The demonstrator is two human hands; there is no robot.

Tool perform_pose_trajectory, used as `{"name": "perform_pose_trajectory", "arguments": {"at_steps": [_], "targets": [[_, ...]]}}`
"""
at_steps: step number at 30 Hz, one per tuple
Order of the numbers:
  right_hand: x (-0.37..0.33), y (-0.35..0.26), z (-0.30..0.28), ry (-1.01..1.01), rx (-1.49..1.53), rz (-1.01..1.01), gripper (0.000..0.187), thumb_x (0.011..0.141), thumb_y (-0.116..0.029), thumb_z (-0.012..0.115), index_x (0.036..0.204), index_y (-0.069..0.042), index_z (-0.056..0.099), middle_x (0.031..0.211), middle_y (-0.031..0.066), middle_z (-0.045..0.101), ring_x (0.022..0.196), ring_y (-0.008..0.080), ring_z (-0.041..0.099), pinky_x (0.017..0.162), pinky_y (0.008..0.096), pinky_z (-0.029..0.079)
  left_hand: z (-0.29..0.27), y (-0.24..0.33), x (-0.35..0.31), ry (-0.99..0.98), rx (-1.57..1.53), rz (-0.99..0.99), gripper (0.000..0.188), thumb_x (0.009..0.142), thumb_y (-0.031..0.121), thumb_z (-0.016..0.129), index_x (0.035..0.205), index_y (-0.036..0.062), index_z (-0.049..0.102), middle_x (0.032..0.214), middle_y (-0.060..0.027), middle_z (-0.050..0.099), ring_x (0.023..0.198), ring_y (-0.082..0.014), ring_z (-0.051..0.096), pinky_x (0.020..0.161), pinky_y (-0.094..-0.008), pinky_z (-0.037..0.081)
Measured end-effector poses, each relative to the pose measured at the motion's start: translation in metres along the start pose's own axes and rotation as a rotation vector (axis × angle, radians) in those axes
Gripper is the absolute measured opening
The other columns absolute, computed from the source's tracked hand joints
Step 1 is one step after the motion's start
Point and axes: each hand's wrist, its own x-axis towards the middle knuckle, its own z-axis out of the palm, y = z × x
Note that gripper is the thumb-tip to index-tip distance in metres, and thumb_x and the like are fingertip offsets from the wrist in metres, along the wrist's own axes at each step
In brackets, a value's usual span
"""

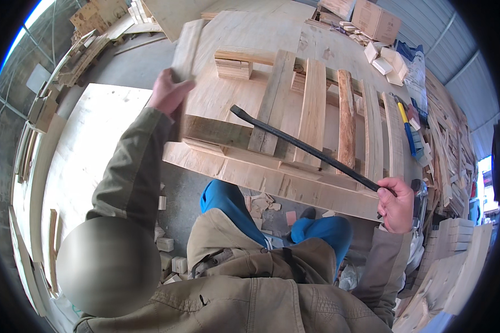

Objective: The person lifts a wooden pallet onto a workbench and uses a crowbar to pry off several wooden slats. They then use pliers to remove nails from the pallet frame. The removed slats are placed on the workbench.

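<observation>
Right grip [396,204] clasps a slim black bar [303,145], slightly bent at its far end, slanting over the slatted frame [313,105]; left grip [166,93] holds a pale plank [187,51] at the frame's left

We note our left arm reaching well forward, the sleeved left forearm [129,166] slanting up and inward to the left hand [171,93], thumb pointing right, fingers mostly hidden. Our right forearm [384,266] is nearer the body, the right hand [397,205] lower, fingers curled in a closed grip. Our hands are well apart; legs [223,202] spread below.
</observation>
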Motion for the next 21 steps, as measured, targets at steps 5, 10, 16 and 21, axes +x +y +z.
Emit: {"name": "perform_pose_trajectory", "arguments": {"at_steps": [5, 10, 16, 21], "targets": [[-0.005, 0.01, 0.009, 0.006, 0.032, 0.023, 0.019, 0.097, -0.009, 0.079, 0.111, 0.001, 0.07, 0.082, 0.0004, 0.064, 0.055, 0.004, 0.05, 0.046, 0.021, 0.04, -0.048, -0.069, -0.009, 0.093, 0.546, -0.043, 0.084, 0.076, 0.038, 0.084, 0.14, -0.0091, 0.057, 0.125, -0.0282, 0.072, 0.118, -0.0384, 0.071, 0.102, -0.0435, 0.055], [-0.01, 0.012, 0.013, 0.009, 0.028, 0.031, 0.017, 0.098, -0.007, 0.076, 0.111, 0.002, 0.07, 0.082, 0.0011, 0.064, 0.055, 0.0042, 0.05, 0.046, 0.0212, 0.04, -0.052, -0.103, -0.027, 0.002, 0.599, -0.162, 0.089, 0.079, 0.039, 0.081, 0.15, -0.007, 0.051, 0.14, -0.0316, 0.064, 0.132, -0.0412, 0.063, 0.113, -0.0438, 0.048], [-0.018, 0.01, 0.019, 0.002, 0.052, 0.057, 0.017, 0.099, -0.006, 0.075, 0.113, 0.002, 0.07, 0.079, 0.0004, 0.061, 0.056, 0.0042, 0.048, 0.047, 0.0218, 0.04, -0.036, -0.097, -0.027, -0.118, 0.661, -0.264, 0.091, 0.082, 0.039, 0.079, 0.155, -0.004, 0.047, 0.144, -0.0295, 0.062, 0.136, -0.0398, 0.061, 0.114, -0.0425, 0.048], [-0.023, 0.009, 0.023, 0.009, 0.046, 0.072, 0.018, 0.099, -0.006, 0.075, 0.115, 0.002, 0.069, 0.078, -0.0006, 0.059, 0.057, 0.0039, 0.047, 0.048, 0.0219, 0.039, -0.022, -0.101, -0.025, -0.143, 0.744, -0.173, 0.103, 0.081, 0.045, 0.086, 0.161, -0.0002, 0.039, 0.154, -0.0249, 0.055, 0.143, -0.0377, 0.055, 0.118, -0.043, 0.046]]}}
